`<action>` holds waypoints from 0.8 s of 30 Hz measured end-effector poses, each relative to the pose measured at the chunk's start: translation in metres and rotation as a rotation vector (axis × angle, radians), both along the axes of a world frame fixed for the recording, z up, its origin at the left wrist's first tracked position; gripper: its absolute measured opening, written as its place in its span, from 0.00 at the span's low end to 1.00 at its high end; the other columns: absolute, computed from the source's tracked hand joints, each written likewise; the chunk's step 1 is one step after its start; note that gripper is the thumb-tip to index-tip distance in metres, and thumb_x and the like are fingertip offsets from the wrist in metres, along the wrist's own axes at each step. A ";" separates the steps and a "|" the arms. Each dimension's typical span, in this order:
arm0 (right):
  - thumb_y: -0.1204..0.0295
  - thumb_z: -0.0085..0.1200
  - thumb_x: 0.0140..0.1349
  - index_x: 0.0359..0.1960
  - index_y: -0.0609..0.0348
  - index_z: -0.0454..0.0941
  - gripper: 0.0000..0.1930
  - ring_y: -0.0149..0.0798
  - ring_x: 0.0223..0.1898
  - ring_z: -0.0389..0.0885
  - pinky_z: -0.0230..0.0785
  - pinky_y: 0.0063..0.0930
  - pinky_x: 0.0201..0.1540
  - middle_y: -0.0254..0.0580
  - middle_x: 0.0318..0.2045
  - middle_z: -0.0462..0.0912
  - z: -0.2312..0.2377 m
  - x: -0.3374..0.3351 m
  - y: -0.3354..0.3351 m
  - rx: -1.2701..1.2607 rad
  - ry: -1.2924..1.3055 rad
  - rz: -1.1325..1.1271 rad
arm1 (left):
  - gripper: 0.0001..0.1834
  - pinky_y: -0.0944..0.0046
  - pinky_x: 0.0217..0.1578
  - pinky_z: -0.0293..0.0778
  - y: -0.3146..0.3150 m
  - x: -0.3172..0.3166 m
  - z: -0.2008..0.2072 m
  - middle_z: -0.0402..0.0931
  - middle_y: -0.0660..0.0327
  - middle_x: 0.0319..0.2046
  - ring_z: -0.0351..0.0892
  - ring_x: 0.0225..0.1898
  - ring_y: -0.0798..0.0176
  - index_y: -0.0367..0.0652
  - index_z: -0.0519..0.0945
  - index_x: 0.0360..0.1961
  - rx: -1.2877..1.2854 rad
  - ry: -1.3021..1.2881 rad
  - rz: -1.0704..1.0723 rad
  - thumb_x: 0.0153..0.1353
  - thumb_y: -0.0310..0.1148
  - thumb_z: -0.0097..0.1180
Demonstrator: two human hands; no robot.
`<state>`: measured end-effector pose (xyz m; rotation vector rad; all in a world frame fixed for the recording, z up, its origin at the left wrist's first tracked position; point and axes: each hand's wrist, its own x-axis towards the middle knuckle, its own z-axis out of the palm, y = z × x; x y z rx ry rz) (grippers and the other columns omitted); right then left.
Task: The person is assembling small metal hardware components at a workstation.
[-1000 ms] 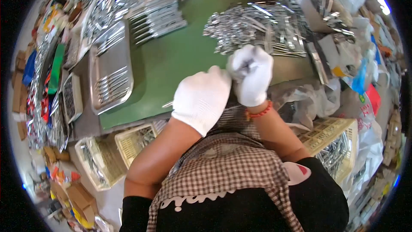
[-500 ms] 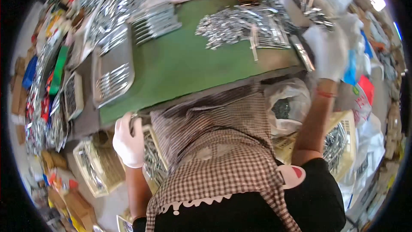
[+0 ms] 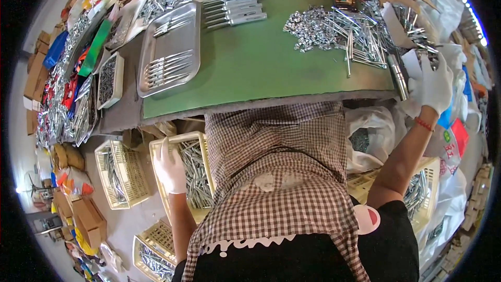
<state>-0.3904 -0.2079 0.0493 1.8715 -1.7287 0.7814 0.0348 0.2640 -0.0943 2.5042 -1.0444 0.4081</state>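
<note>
My left hand (image 3: 169, 168), in a white glove, is low at the left side of a cream plastic crate (image 3: 156, 151) filled with metal rods. Its fingers point up along the crate's rim, stretched out, with nothing visible in them. At the right end of the green-topped table, my white-gloved right hand (image 3: 436, 86) reaches toward a heap of shiny metal parts (image 3: 415, 34). Its fingers look spread at the heap's near edge; any part beneath them is hidden. Beside it, a thick metal cylinder (image 3: 399, 77) lies near the table's edge.
A metal tray (image 3: 195, 55) holds rows of slim metal rods. Beyond it lie thicker metal tubes (image 3: 248, 17). A pile of small fittings (image 3: 313, 28) and loose rods (image 3: 368, 42) sits on the green mat (image 3: 250, 68). More crates (image 3: 125, 177) stand on the floor at left.
My left hand has dropped from the table's front edge to the crate. My right hand stays by the parts heap, its fingers now further forward. The whole view has shifted.
</note>
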 end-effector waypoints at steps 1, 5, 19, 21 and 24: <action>0.54 0.54 0.66 0.55 0.44 0.82 0.20 0.50 0.53 0.81 0.72 0.42 0.56 0.45 0.50 0.84 -0.004 -0.009 -0.007 0.054 0.061 -0.106 | 0.19 0.49 0.52 0.73 -0.007 -0.003 0.007 0.80 0.47 0.48 0.78 0.50 0.43 0.38 0.80 0.56 -0.002 0.000 -0.009 0.62 0.23 0.55; 0.54 0.55 0.65 0.55 0.46 0.82 0.20 0.52 0.52 0.82 0.72 0.43 0.55 0.48 0.48 0.84 -0.036 -0.085 -0.050 0.232 0.045 0.021 | 0.20 0.53 0.48 0.75 -0.047 -0.016 0.034 0.81 0.50 0.44 0.80 0.46 0.48 0.36 0.81 0.53 -0.151 -0.188 -0.227 0.58 0.17 0.56; 0.65 0.58 0.55 0.32 0.53 0.85 0.08 0.51 0.38 0.84 0.76 0.44 0.42 0.47 0.33 0.85 -0.095 -0.097 0.076 0.823 0.030 0.282 | 0.23 0.56 0.43 0.76 -0.193 -0.060 0.079 0.81 0.52 0.40 0.79 0.39 0.50 0.36 0.83 0.50 -0.321 -0.228 -0.965 0.53 0.09 0.56; 0.66 0.53 0.62 0.37 0.54 0.86 0.11 0.52 0.41 0.84 0.76 0.43 0.47 0.47 0.41 0.87 -0.208 -0.141 0.056 0.927 0.296 0.177 | 0.22 0.56 0.44 0.76 -0.213 -0.061 0.086 0.81 0.51 0.41 0.79 0.40 0.50 0.36 0.83 0.50 -0.313 -0.227 -0.994 0.54 0.10 0.56; 0.58 0.55 0.64 0.56 0.52 0.82 0.21 0.48 0.58 0.80 0.71 0.41 0.61 0.46 0.56 0.83 -0.411 -0.235 0.030 1.211 -0.096 -0.159 | 0.20 0.55 0.43 0.75 -0.254 -0.069 0.078 0.81 0.55 0.38 0.79 0.39 0.50 0.43 0.84 0.50 -0.339 -0.121 -0.956 0.54 0.20 0.62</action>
